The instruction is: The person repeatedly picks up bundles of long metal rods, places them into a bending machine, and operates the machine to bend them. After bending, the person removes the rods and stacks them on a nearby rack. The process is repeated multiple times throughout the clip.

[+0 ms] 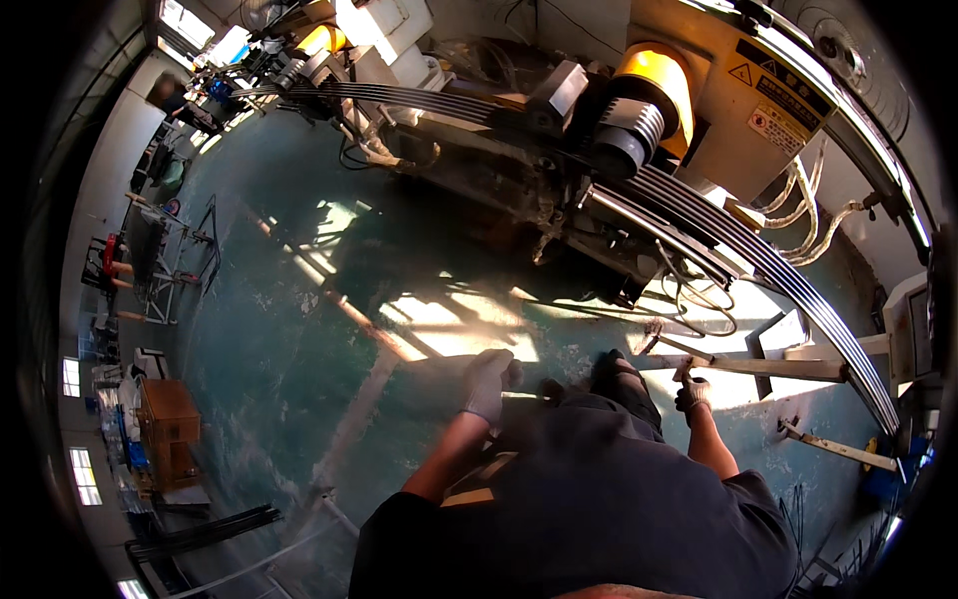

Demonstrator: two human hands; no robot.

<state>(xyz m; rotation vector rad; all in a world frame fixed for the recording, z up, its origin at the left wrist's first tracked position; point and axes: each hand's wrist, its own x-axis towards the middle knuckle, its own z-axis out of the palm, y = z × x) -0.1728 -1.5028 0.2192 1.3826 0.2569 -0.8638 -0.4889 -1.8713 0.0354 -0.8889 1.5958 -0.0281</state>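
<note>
My left hand [486, 387], in a pale work glove, hangs over the green floor left of my dark shirt. Its fingers look curled in, and their inside is hidden from view. My right hand [693, 394], also gloved, is out to the right with its fingers closed. A small brownish tip shows at its top; I cannot tell whether that is a finger or a held thing. Closest to this hand is the end of a long wooden bar [778, 367]; I cannot tell whether they touch. A short dark-headed piece [654, 337] lies just beyond.
Ahead runs a long machine with a yellow-capped motor [639, 110], hanging cables [699, 304] and several dark rods [743, 235] bending across it. A brown cabinet [168, 429], a metal frame [175, 260] and bundled rods [205, 534] stand left. Another person [175, 100] is far off.
</note>
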